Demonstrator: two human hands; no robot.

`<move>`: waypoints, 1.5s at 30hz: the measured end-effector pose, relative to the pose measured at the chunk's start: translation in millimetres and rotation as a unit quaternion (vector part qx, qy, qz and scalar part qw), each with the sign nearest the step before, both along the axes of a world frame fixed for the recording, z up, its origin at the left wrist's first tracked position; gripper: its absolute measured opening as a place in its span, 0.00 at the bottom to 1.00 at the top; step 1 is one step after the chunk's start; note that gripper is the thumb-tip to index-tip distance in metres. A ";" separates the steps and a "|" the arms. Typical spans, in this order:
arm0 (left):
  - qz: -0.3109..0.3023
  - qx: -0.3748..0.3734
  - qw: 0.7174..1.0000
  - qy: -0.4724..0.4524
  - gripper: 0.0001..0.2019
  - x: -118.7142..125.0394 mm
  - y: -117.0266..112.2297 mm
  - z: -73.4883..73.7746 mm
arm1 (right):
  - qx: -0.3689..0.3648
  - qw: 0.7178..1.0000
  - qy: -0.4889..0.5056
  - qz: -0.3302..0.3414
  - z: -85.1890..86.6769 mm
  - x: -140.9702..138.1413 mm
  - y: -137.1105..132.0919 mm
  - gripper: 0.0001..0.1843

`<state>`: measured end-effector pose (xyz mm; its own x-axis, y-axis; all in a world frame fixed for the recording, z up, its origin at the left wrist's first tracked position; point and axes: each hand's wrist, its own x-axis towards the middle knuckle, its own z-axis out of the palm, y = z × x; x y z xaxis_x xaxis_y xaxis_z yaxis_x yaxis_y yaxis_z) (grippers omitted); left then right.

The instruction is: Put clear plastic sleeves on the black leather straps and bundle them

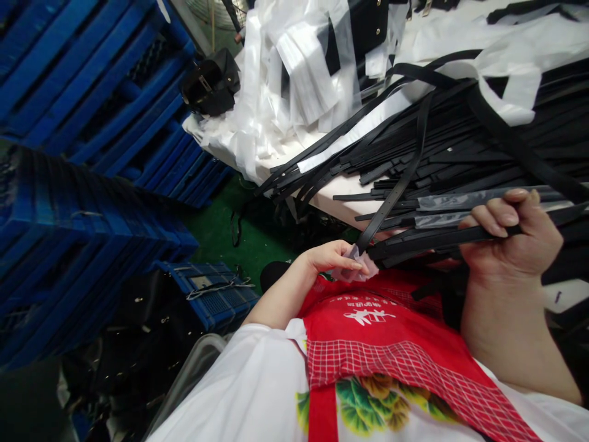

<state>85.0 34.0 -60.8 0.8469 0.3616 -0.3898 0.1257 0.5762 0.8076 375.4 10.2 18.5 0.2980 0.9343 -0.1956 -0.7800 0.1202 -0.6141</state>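
Head view: my right hand (510, 239) is closed around a strap bundle (427, 240), flat, matte black, held just above my red apron (381, 319). My left hand (338, 258) pinches a crinkled clear plastic sleeve (356, 270) at the bundle's tips. A loose strap heap (460, 141) lies on the white tabletop (340, 201).

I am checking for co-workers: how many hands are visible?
2: the left hand pinches a clear plastic piece; the right hand grips a bundle of black straps. No others show.

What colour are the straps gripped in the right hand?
The straps in the right hand are black; head view.
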 end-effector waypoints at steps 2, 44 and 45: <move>-0.025 -0.027 0.999 -0.017 0.23 -2.1 1.8 -1.8 | -0.008 1.000 -0.012 0.007 -0.4 -1.0 -0.3 0.07; 0.007 0.021 0.996 0.086 0.31 -0.5 0.3 19.6 | -0.090 0.931 -0.174 0.307 -63.9 -86.9 10.9 0.24; 0.009 0.022 0.997 0.079 0.30 -2.1 -2.0 22.1 | -0.108 0.943 -0.118 0.293 -60.5 -86.4 18.3 0.25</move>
